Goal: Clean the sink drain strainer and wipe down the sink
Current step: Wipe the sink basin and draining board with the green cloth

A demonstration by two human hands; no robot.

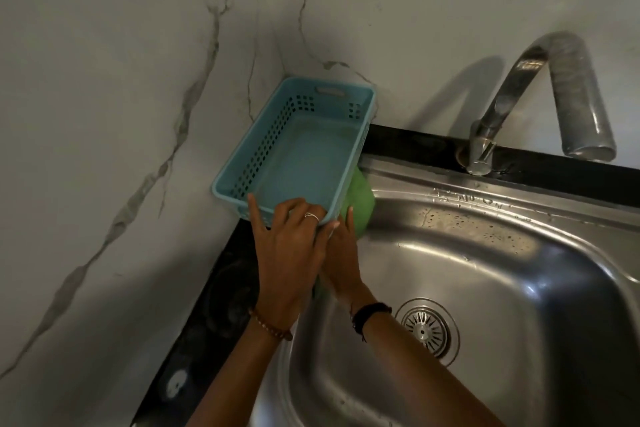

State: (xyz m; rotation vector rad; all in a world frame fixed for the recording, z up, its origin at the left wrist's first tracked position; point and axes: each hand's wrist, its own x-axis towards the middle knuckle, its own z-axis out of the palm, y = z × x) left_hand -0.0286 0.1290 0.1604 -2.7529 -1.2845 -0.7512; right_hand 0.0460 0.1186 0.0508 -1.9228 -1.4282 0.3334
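Light blue plastic basket (304, 152), rectangular, perforated walls, slot handle in the far end. Sits in the corner where two walls meet, near end tilted up off the counter.

Walls (104, 80) of pale marble-look panels with grey veins running diagonally.

Counter (214, 305) black and glossy, narrow strip along the left wall and a band along the back wall. A pale smudge or reflection shows on its near left part.

Chrome faucet (540, 94), arched spout, base on the back band, water droplets nearby.
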